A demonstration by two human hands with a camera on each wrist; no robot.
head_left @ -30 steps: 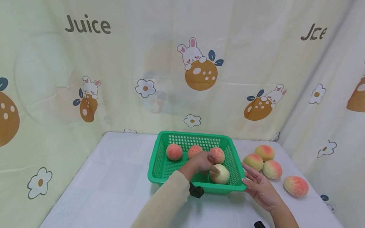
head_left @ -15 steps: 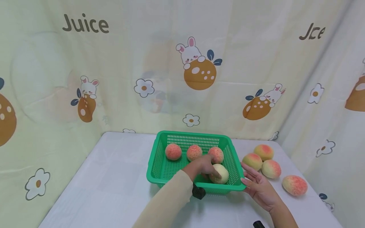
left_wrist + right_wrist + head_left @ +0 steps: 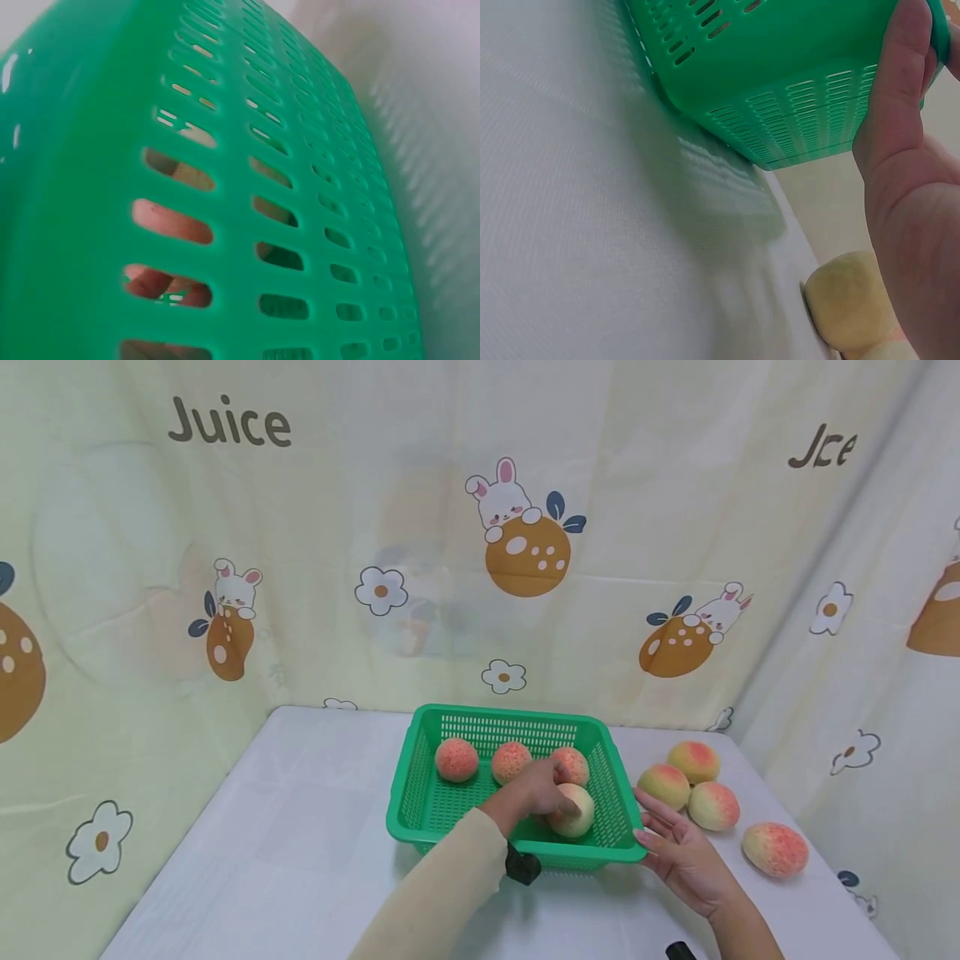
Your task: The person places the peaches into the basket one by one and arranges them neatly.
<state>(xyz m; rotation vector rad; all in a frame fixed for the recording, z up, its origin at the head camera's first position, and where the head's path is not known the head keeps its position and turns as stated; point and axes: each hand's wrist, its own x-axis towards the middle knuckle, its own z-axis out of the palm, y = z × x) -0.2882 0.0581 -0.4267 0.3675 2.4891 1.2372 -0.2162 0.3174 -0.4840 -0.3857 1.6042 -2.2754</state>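
A green plastic basket (image 3: 402,768) stands on the white table. My left hand (image 3: 534,787) reaches over its front rim and holds a pale peach (image 3: 579,821), the thumb lying across the fruit. Behind that hand sit a pink speckled peach (image 3: 573,763), another in the middle (image 3: 510,762) and a third at the left (image 3: 457,760). At the basket's front right corner my right hand (image 3: 686,860) grips the rim. In the right wrist view its thumb (image 3: 904,75) presses the basket's outer side. Basket wall (image 3: 232,187) fills most of the left wrist view, hiding much of the hand.
Right of the basket lie several more peaches: a yellow-red one (image 3: 694,762) at the back, one near the rim (image 3: 664,787), one beside it (image 3: 714,806) and a speckled one (image 3: 776,849) farther right. A printed curtain (image 3: 420,527) encloses the table's back and sides.
The pale peach has shifted a little left and back inside the basket with my left hand on it. My right hand stays at the basket corner.
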